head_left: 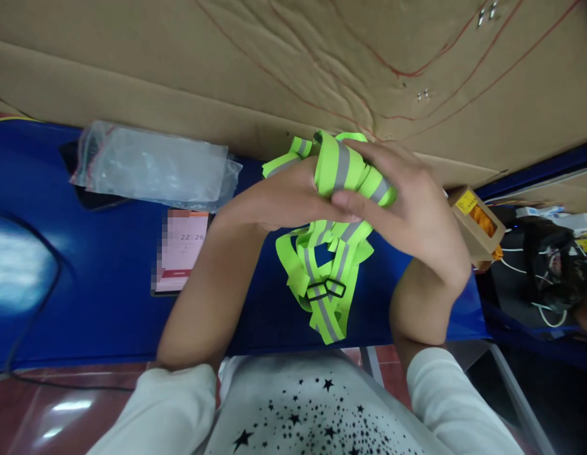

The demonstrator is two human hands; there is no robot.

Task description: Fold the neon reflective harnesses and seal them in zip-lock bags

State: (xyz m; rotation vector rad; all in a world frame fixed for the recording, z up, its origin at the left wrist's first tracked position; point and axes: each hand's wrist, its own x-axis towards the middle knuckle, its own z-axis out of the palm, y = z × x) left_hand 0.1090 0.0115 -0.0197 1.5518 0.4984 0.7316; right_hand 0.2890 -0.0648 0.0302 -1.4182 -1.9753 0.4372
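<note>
Both of my hands are closed around a bundle of neon-green straps with grey reflective stripes (343,169), held above a blue table (108,265). My left hand (284,199) grips the bundle from the left and below. My right hand (409,199) wraps over it from the right, thumb pressed along the front. Loose loops of the same strap (324,278) hang down from my hands, with two black plastic buckles (325,289) on them.
A clear plastic bag (155,165) lies on the table at the left. A phone with a lit screen (182,249) lies beside my left forearm. A small cardboard box with a window (478,222) sits at the right. Large cardboard sheets (293,63) cover the far side.
</note>
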